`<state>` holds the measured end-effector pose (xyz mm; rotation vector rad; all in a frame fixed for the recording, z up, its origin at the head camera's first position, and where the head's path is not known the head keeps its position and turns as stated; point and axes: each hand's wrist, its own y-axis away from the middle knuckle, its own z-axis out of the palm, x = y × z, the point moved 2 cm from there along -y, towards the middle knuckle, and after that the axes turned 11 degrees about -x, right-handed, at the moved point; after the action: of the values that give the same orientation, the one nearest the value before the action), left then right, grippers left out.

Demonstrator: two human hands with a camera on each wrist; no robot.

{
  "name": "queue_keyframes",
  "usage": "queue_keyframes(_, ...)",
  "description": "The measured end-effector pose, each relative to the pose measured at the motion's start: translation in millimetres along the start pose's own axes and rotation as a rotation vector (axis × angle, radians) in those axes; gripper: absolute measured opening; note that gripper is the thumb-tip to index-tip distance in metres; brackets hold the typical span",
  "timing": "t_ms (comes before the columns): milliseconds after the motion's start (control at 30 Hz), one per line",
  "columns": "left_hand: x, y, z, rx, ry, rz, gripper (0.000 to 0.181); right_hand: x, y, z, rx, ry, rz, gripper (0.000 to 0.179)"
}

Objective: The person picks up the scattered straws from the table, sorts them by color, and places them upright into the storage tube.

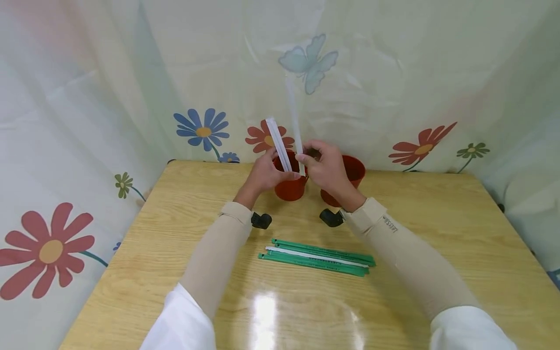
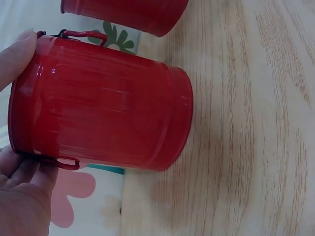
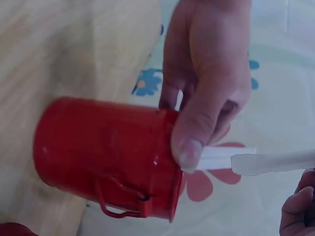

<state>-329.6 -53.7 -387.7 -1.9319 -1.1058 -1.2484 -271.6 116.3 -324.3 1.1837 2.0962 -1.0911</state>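
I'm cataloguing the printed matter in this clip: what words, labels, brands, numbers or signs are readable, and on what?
"LetsSlim", probably: dark lettering on the beige sleeve of the right arm; blurred, so not certain.
Green strips: dark print on them, too small and blurred to read.
White strips: no readable text.
Red buckets: no lettering visible on the sides shown.

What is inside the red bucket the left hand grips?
White strips stick up from the red bucket; its wall and the left hand hide their lower ends and the bottom.
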Motion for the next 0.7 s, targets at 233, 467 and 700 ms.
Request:
queue_keyframes(233,-1.4,0.3,0.3,0.002,-0.001,-0.002,0.08,5,-21.2,6,0.03,-0.005,-0.004,0.012)
queue_keyframes(467,-2.3,1.0,0.5,0.007,0.003,-0.01,0.086,21,-28.8,17,-0.035,0.057,0.094,0.015)
queue_keyframes(700,-2.3,-0.8,-1.6,-0.006,0.005,-0.008,0.082,39,-31.9,16,-0.13,0.148,0.172,0.015)
